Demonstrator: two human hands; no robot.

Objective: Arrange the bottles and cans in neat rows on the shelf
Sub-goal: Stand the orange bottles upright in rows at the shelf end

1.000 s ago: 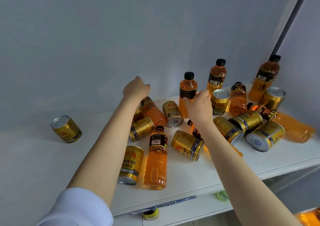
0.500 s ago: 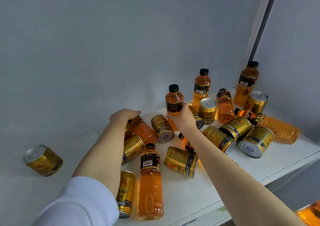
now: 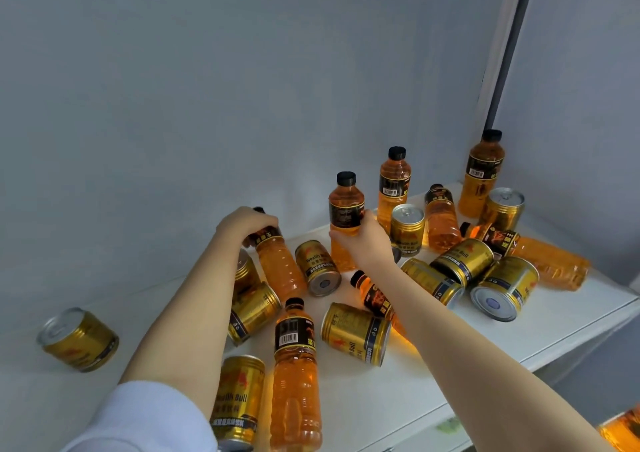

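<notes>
Can: gold, on its side at the front of the white shelf, reads "Wealth Bull".
Lying bottle: just beside it, orange drink, black label with barcode.
Left hand: wrapped round a tilted bottle at its neck.
Right hand: grips an upright bottle mid-shelf.
Back bottle: upright near the wall, barcode showing.

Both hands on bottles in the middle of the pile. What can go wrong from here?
1. The left hand grips a tilted bottle by its top; the lying can beside it may roll when it moves.
2. The right hand holds an upright bottle close to a standing can; a sideways swing could topple it.
3. The right forearm crosses above a lying bottle; a nudge might send it toward the shelf edge.
</notes>
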